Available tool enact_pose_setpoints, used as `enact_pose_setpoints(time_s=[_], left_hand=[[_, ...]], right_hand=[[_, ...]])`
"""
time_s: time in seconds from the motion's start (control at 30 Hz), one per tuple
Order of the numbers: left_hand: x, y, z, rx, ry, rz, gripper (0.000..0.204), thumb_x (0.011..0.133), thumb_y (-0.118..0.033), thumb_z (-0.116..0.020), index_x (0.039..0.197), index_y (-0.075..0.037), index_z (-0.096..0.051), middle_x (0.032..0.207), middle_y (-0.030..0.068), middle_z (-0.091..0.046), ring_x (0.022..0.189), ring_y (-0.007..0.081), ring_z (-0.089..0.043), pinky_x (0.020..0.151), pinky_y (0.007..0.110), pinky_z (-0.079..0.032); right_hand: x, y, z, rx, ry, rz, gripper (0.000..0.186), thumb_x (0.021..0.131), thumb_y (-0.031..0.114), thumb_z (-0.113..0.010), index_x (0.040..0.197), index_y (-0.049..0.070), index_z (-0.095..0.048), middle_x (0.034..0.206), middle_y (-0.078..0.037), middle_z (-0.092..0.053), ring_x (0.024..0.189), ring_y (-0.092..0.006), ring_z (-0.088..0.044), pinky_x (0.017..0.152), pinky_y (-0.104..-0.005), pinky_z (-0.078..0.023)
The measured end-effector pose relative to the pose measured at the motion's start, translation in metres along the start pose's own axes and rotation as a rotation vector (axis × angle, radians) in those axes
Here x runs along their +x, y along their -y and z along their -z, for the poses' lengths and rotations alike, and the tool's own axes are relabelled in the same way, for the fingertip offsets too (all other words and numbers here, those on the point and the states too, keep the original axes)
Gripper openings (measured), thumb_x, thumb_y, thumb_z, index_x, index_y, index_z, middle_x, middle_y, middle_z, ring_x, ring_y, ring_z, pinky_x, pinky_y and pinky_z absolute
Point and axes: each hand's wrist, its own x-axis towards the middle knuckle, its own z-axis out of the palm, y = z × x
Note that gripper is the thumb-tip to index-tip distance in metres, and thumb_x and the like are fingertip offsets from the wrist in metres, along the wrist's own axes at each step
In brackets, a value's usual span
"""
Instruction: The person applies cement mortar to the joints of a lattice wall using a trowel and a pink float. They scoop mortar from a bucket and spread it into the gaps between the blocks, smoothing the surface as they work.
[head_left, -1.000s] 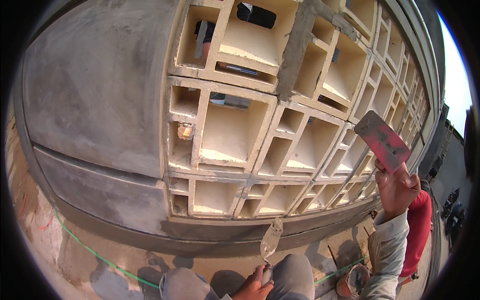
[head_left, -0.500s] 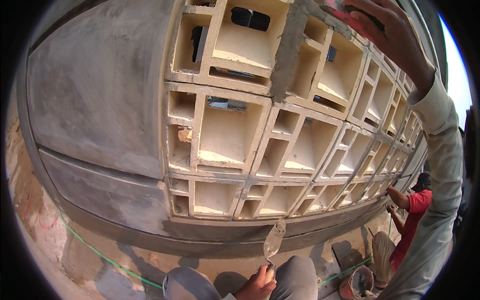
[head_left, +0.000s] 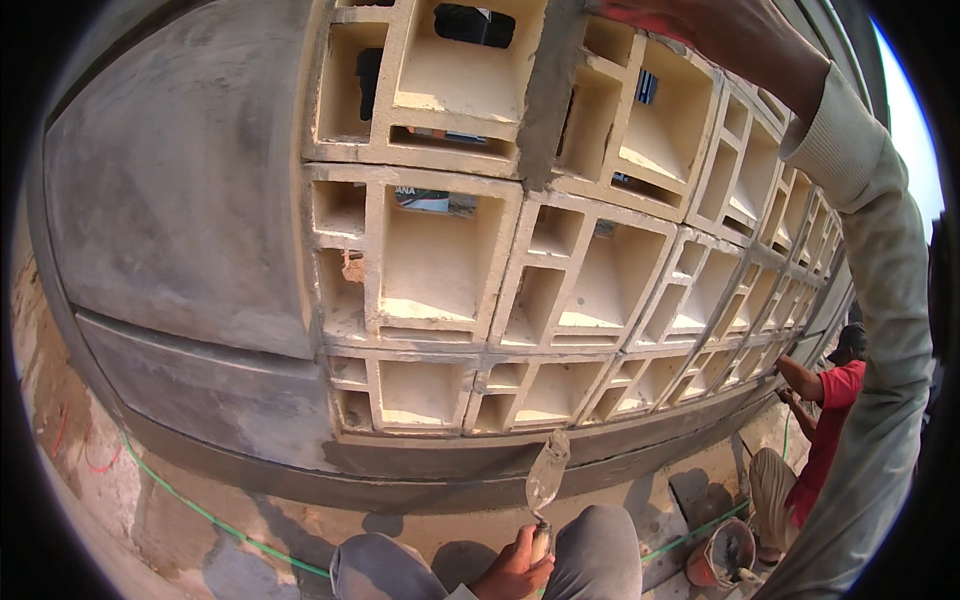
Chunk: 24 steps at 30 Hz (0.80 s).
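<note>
Low in front of my knees, my left hand (head_left: 513, 570) is wrapped around the handle of a trowel (head_left: 546, 476). Its blade points up and away and has grey residue on it. My right arm reaches up along the right side, and my right hand (head_left: 715, 25) is at the top edge over the block wall. Under its fingers is a red, flat thing (head_left: 622, 12), partly cut off, so its kind cannot be made out. Just left of it, a strip of wet grey mortar (head_left: 550, 95) covers the upright joint between two cream vent blocks (head_left: 470, 80).
Plain grey plaster panels (head_left: 180, 200) flank the blocks at left. A green hose (head_left: 215, 520) lies along the wall's foot. At right, a person in a red shirt (head_left: 835, 410) crouches by the wall, near a reddish bucket (head_left: 722, 555) with grey mix inside.
My right hand has moved left with the red flat thing, closer to the mortar joint. The mortar strip looks smoother. My left hand keeps its hold on the trowel.
</note>
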Motion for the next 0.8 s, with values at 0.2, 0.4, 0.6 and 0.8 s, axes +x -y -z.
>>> enact_pose_setpoints(time_s=[0.2,0.4,0.6,0.8], left_hand=[[-0.002,0.009,-0.001,0.21,-0.054,-0.13,0.053,0.096,-0.005,-0.055,0.144,-0.003,-0.033,0.074,0.011,-0.061,0.057,0.0206,-0.062,0.051,0.036,-0.05],[-0.003,-0.007,0.001,0.027,-0.026,-0.006,0.053,0.095,-0.007,-0.057,0.143,-0.003,-0.036,0.076,0.0111,-0.063,0.058,0.0211,-0.063,0.052,0.037,-0.05],[0.003,0.026,0.004,0.229,-0.047,-0.155,0.052,0.094,-0.009,-0.058,0.142,-0.002,-0.037,0.077,0.0127,-0.063,0.06,0.0225,-0.064,0.054,0.038,-0.051],[0.004,0.02,0.006,0.168,-0.053,-0.099,0.051,0.095,-0.014,-0.058,0.14,0.001,-0.037,0.08,0.0193,-0.064,0.062,0.0307,-0.065,0.057,0.042,-0.051]], right_hand=[[-0.025,-0.009,0.001,-0.118,0.079,0.076,0.029,0.095,0.021,-0.063,0.123,0.028,-0.067,0.081,-0.006,-0.048,0.065,-0.0185,-0.054,0.057,-0.0358,-0.047],[-0.056,-0.028,0.009,-0.221,0.28,0.111,0.028,0.094,0.02,-0.063,0.12,0.029,-0.069,0.08,-0.006,-0.048,0.067,-0.0185,-0.056,0.058,-0.036,-0.049],[-0.08,-0.031,0.016,-0.095,0.052,-0.156,0.022,0.092,0.027,-0.067,0.114,0.025,-0.072,0.081,-0.007,-0.052,0.07,-0.0229,-0.06,0.062,-0.0348,-0.05],[-0.077,-0.012,-0.002,0.034,-0.057,-0.141,0.022,0.091,0.024,-0.067,0.113,0.026,-0.071,0.08,-0.007,-0.051,0.069,-0.0231,-0.059,0.061,-0.0354,-0.05]])
